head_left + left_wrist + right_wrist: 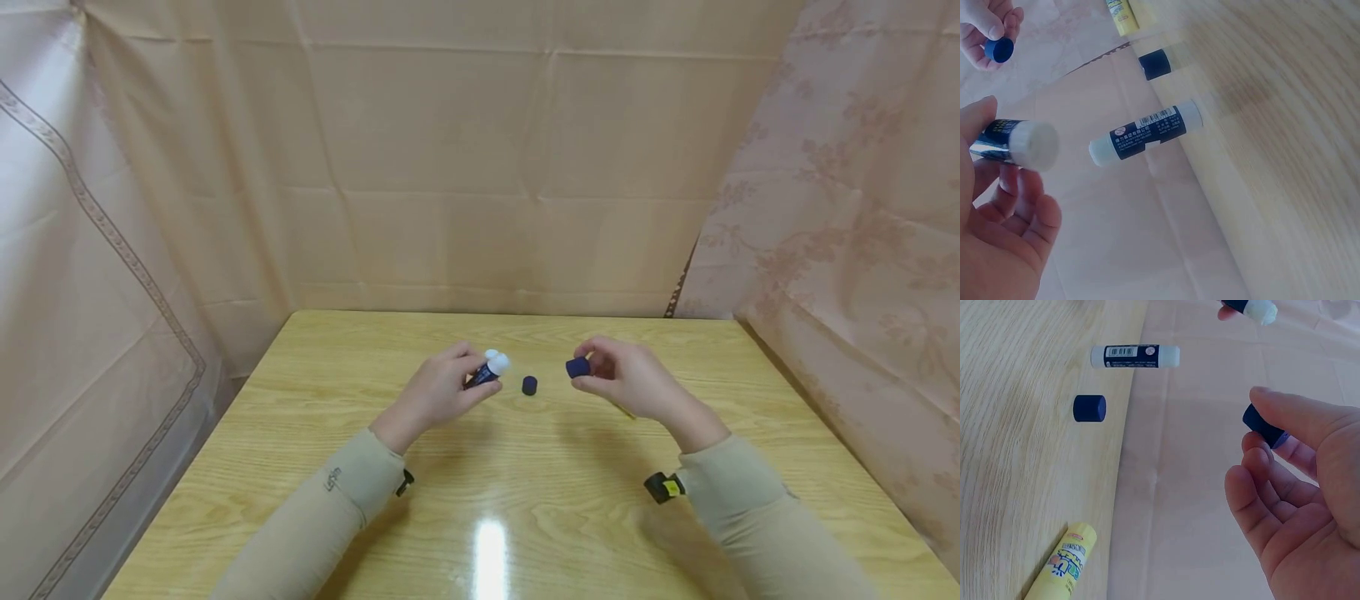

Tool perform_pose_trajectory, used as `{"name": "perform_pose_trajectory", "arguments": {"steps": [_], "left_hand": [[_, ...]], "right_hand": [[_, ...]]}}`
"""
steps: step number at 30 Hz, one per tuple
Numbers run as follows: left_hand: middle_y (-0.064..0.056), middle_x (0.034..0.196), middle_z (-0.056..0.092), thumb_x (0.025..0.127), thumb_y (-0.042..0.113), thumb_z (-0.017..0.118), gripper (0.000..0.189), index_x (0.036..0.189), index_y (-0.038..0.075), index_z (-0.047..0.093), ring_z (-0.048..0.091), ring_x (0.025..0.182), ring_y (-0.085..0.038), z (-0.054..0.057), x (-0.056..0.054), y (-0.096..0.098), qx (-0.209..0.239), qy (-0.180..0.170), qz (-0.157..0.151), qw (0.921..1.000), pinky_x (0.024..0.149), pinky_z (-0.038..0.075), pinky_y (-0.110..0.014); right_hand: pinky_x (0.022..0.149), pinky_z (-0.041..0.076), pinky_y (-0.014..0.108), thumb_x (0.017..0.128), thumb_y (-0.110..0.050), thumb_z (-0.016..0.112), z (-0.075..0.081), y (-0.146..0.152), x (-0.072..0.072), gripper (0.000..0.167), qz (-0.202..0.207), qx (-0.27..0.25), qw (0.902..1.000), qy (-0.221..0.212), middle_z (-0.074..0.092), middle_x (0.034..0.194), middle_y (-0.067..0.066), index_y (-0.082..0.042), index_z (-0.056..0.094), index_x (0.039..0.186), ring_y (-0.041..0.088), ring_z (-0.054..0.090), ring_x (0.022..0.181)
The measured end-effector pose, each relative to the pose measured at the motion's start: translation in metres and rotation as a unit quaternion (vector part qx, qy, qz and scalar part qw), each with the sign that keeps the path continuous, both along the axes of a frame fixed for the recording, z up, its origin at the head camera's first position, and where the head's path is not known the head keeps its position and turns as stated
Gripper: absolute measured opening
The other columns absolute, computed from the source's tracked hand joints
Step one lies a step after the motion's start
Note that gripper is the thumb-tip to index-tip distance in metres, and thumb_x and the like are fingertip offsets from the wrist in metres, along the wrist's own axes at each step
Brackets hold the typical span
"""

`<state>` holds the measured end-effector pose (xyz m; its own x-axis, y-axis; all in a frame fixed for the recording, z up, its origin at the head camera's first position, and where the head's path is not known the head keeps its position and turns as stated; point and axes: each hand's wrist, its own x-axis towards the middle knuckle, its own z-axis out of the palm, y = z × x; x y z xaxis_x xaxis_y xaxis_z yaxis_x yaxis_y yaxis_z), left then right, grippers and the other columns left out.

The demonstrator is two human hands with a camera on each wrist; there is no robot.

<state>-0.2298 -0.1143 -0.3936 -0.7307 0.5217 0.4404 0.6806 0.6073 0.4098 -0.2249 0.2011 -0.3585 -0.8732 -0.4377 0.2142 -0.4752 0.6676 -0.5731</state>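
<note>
My left hand [442,387] holds an uncapped glue stick [482,374] with a dark blue label, its white end pointing away from the palm. Opposite it, my right hand [633,379] pinches a dark blue cap [577,367] between thumb and fingers, apart from the glue stick. A second uncapped glue stick [1147,132], white at both ends with a blue label, stands upright on the table; in the head view the left hand and its glue stick mostly hide it. Another dark blue cap [529,385] sits on the table between the hands.
A yellow glue stick [1063,562] is on the table, largely hidden below my right hand in the head view. The wooden table [525,483] ends at a beige cloth [450,167] behind, with patterned cloth [847,208] at the right.
</note>
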Motion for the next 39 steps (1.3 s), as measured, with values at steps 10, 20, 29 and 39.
{"name": "perform_pose_trajectory", "arguments": {"steps": [10,20,29,39], "left_hand": [[0.007,0.091,0.061,0.092,0.031,0.079,0.014,0.1,0.02,0.076,0.057,0.073,-0.007,-0.002,-0.002,0.002,-0.005,-0.017,0.048,0.9987,0.062,0.05,-0.024],[0.0,0.098,0.073,0.09,0.023,0.081,0.014,0.1,0.013,0.078,0.067,0.081,-0.01,-0.007,-0.005,0.003,0.019,-0.079,0.059,0.9949,0.069,0.056,-0.025],[0.002,0.095,0.076,0.089,0.022,0.082,0.01,0.096,0.017,0.078,0.068,0.077,-0.006,-0.011,-0.006,0.004,0.012,-0.112,0.082,0.9902,0.067,0.055,-0.024],[0.005,0.09,0.075,0.09,0.025,0.081,0.011,0.095,0.016,0.078,0.064,0.074,-0.003,-0.015,-0.008,0.005,0.009,-0.121,0.086,0.9889,0.064,0.053,-0.023]], "right_hand": [[0.056,0.048,0.028,0.09,-0.016,0.08,-0.011,-0.014,-0.009,0.027,0.007,-0.005,0.9999,0.008,0.063,0.079,-0.003,-0.004,0.069,0.113,0.013,0.057,0.065],[0.059,0.049,0.031,0.09,-0.016,0.079,-0.024,-0.023,-0.018,0.031,-0.007,0.004,0.9996,-0.027,0.062,0.081,0.0,0.0,0.068,0.115,0.015,0.056,0.069],[0.06,0.049,0.031,0.09,-0.015,0.078,-0.038,-0.028,-0.027,0.03,-0.008,0.019,0.9987,-0.047,0.062,0.08,0.001,0.002,0.069,0.113,0.015,0.056,0.069],[0.063,0.05,0.032,0.09,-0.012,0.079,-0.046,-0.038,-0.03,0.027,-0.015,0.036,0.9959,-0.082,0.063,0.08,0.001,0.002,0.07,0.111,0.016,0.057,0.071]]}}
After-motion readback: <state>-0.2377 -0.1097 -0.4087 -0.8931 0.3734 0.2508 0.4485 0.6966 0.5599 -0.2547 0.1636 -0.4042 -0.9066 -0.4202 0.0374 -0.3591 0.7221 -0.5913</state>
